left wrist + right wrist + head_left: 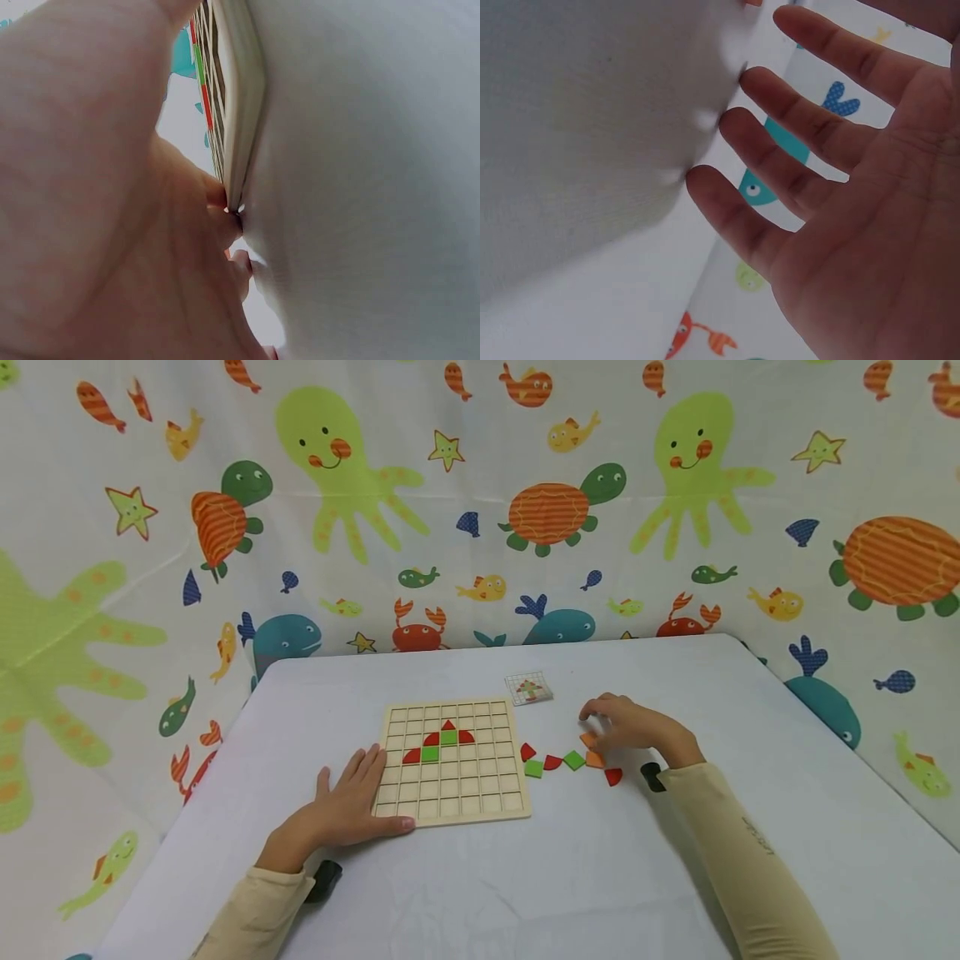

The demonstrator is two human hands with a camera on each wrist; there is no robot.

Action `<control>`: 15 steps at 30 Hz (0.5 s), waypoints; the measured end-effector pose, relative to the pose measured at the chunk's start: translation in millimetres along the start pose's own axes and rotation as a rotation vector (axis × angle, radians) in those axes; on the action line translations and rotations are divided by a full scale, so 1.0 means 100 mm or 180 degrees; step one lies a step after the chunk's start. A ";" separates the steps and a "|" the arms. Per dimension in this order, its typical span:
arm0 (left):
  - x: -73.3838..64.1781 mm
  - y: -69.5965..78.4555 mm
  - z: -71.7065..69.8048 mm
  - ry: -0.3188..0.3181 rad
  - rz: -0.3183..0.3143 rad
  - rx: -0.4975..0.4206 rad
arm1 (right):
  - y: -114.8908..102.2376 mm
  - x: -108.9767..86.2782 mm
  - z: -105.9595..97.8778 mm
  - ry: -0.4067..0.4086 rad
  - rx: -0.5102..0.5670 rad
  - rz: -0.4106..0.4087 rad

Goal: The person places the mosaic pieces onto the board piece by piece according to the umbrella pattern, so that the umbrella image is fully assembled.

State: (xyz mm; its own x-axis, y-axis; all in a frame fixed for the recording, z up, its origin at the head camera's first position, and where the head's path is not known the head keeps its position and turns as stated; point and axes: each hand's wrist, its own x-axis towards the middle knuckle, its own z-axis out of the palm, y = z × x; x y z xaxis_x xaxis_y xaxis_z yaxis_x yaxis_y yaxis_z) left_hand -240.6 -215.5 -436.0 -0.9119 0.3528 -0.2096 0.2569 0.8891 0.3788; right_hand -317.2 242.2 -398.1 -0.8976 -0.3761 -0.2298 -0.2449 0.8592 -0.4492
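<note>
A wooden grid board (480, 789) lies on the white table. Set in its squares are a red triangle (448, 725), green squares (448, 737) and red rounded pieces (412, 757). My left hand (341, 810) rests at the board's near left corner, fingers along the left side and thumb by the front edge. In the left wrist view its fingers meet the board's rim. My right hand (633, 724) is over the loose pieces, beside two orange pieces (595, 760) that it partly overlaps. The right wrist view shows its fingers (769, 154) spread, tips at the tablecloth, holding nothing visible.
Loose red pieces (552, 762) and green squares (533, 768) lie right of the board, with another red piece (613, 776) near my right wrist. Behind them is a small picture card (528, 687) with a gridded pattern. A sea-animal curtain (465, 435) hangs behind the table.
</note>
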 end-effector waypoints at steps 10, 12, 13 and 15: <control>-0.01 0.00 0.00 0.0012 0.0018 0.0003 | 0.04 0.04 0.03 0.0113 -0.0066 0.0036; -0.01 0.00 0.00 0.0014 0.0015 -0.0001 | 0.05 0.04 0.03 0.0127 -0.0061 0.0042; -0.01 0.00 0.00 0.0015 0.0012 -0.0002 | 0.05 0.04 0.03 0.0133 -0.0059 0.0042; 0.00 0.00 0.00 0.0012 0.0007 -0.0008 | 0.05 0.04 0.03 0.0147 -0.0053 0.0046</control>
State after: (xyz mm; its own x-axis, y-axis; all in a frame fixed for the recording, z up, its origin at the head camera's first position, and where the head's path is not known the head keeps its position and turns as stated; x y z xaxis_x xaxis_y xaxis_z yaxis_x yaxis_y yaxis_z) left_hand -240.0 -215.2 -436.0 -0.9126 0.3536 -0.2053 0.2581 0.8876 0.3815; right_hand -320.7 243.8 -404.1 -0.9169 -0.3476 -0.1959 -0.2377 0.8702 -0.4316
